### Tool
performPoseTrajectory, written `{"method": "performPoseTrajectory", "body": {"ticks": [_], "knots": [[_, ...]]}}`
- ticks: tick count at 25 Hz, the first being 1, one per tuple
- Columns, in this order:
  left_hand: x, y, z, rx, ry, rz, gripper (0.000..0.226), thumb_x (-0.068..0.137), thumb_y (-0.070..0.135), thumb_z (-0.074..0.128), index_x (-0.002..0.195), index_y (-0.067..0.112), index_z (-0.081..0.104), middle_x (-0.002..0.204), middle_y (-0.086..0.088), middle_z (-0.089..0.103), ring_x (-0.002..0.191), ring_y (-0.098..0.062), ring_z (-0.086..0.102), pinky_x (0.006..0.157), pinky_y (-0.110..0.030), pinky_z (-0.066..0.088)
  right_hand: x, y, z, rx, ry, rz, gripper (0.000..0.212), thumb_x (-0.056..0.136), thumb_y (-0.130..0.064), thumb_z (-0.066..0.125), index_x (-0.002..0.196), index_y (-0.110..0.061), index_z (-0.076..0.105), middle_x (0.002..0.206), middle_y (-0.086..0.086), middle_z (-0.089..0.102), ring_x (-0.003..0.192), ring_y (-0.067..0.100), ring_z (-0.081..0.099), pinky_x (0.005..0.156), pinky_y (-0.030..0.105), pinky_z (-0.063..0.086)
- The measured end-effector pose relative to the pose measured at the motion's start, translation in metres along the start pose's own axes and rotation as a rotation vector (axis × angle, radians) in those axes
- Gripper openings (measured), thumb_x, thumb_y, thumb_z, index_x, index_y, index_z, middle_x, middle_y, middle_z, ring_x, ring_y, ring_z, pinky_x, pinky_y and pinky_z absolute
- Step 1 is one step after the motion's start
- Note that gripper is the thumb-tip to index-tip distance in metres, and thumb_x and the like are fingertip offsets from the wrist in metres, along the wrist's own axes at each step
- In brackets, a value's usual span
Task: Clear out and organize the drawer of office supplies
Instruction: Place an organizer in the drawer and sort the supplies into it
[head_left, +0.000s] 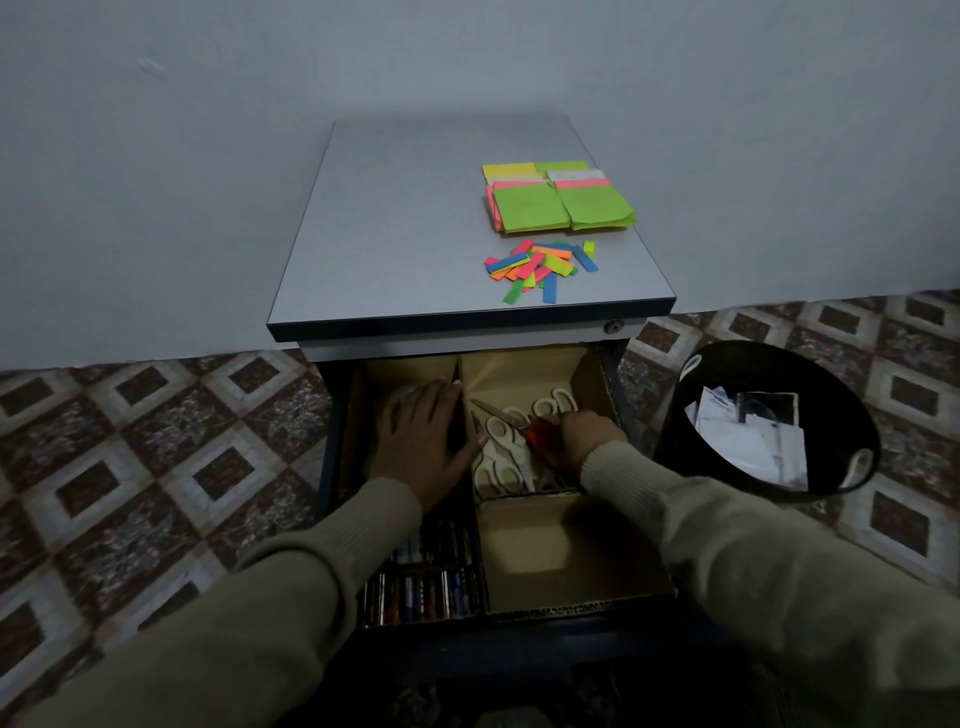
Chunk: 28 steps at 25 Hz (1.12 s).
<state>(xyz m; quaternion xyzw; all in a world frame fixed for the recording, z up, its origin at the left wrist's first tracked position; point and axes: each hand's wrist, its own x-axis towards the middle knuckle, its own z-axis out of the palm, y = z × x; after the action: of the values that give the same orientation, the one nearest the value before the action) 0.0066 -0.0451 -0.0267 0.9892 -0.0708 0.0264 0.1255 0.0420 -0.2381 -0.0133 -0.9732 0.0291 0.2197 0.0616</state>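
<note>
— Four cardboard compartments divide the open drawer (613, 395), is that right?

— Yes. The far right one holds several white-handled scissors (498, 452) lying in a heap. The right hand (582, 441) is down among them, fingers curled round the red handle of another pair, the red scissors (537, 431), whose blades point up and left over the white ones.

— And the other hand?

— The left hand (423, 441) lies flat, fingers straight, palm down across the cardboard divider (460, 374) between the two far compartments, its thumb touching the white scissors' side. Under its fingertips something pale shows; I cannot tell what.

— What sits nearer the person?

— On the near left, rows of batteries (421, 592). The near right compartment shows only its cardboard floor.

— Above the drawer?

— On the cabinet top (395, 234), toward the right, lie stacked sticky notes (556, 200), mostly green with pink and yellow, and just in front of them a loose pile of coloured paper strips (540, 265).

— Anything beside the cabinet?

— A black bin (675, 415) on the patterned floor to the right, with white papers inside.
</note>
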Motion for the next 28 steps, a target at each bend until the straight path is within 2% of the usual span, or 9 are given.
{"method": "performPoseTrajectory", "body": {"ticks": [8, 11, 13, 15, 18, 25, 28], "knots": [[-0.001, 0.000, -0.004, -0.012, -0.045, 0.010, 0.097, 0.065, 0.073, 0.000, 0.148, 0.025, 0.017, 0.154, 0.002, 0.019, 0.141, -0.018, 0.019, 0.114, -0.042, 0.007, 0.002, -0.001, 0.007, 0.008, -0.019, 0.031, 0.035, 0.094, -0.026, 0.049, 0.121, -0.004, 0.054, 0.121, 0.013, 0.057, 0.112, 0.028, 0.056, 0.089, 0.034, 0.046], [-0.002, 0.000, -0.007, -0.034, -0.042, 0.012, 0.095, 0.067, 0.073, 0.002, 0.145, 0.025, 0.023, 0.151, 0.002, 0.026, 0.138, -0.018, 0.024, 0.114, -0.043, 0.011, -0.001, -0.002, 0.004, 0.021, -0.003, 0.025, 0.037, 0.093, -0.021, 0.050, 0.127, -0.006, 0.047, 0.125, 0.013, 0.054, 0.114, 0.029, 0.055, 0.091, 0.035, 0.046], [-0.001, 0.002, -0.008, -0.084, -0.006, 0.022, 0.087, 0.071, 0.070, 0.009, 0.138, 0.021, 0.036, 0.142, -0.002, 0.038, 0.131, -0.021, 0.034, 0.112, -0.043, 0.020, -0.002, -0.001, 0.002, 0.014, 0.010, 0.007, 0.042, 0.091, -0.023, 0.054, 0.129, -0.007, 0.044, 0.125, 0.014, 0.053, 0.114, 0.029, 0.055, 0.090, 0.035, 0.046], [-0.002, 0.005, -0.011, -0.131, 0.050, 0.052, 0.070, 0.079, 0.063, 0.025, 0.128, 0.018, 0.047, 0.126, -0.004, 0.050, 0.119, -0.023, 0.045, 0.104, -0.042, 0.034, -0.006, -0.003, -0.004, 0.019, 0.021, -0.033, 0.042, 0.088, -0.026, 0.059, 0.125, -0.008, 0.047, 0.121, 0.013, 0.056, 0.110, 0.029, 0.056, 0.089, 0.035, 0.046], [-0.001, 0.011, -0.024, -0.186, 0.095, 0.067, 0.040, 0.089, 0.037, 0.050, 0.123, 0.015, 0.050, 0.119, -0.003, 0.053, 0.111, -0.021, 0.048, 0.095, -0.037, 0.040, -0.014, -0.005, -0.020, 0.040, 0.040, -0.072, 0.040, 0.087, -0.036, 0.058, 0.118, -0.011, 0.052, 0.116, 0.011, 0.060, 0.103, 0.027, 0.059, 0.090, 0.037, 0.050], [0.003, 0.027, -0.051, -0.209, 0.201, 0.162, 0.034, 0.089, 0.022, 0.057, 0.120, 0.009, 0.055, 0.113, -0.009, 0.059, 0.103, -0.024, 0.057, 0.085, -0.034, 0.048, -0.037, -0.003, -0.070, 0.046, 0.098, -0.190, 0.028, 0.092, -0.025, 0.052, 0.115, -0.009, 0.054, 0.118, 0.011, 0.057, 0.106, 0.025, 0.056, 0.089, 0.031, 0.047], [0.008, 0.034, -0.058, -0.236, 0.255, 0.212, 0.034, 0.086, 0.017, 0.060, 0.120, 0.009, 0.057, 0.113, -0.008, 0.061, 0.103, -0.023, 0.059, 0.088, -0.034, 0.049, -0.042, -0.004, -0.095, 0.041, 0.139, -0.227, 0.026, 0.092, -0.023, 0.052, 0.115, -0.011, 0.054, 0.118, 0.009, 0.058, 0.107, 0.021, 0.056, 0.093, 0.031, 0.048]]}}
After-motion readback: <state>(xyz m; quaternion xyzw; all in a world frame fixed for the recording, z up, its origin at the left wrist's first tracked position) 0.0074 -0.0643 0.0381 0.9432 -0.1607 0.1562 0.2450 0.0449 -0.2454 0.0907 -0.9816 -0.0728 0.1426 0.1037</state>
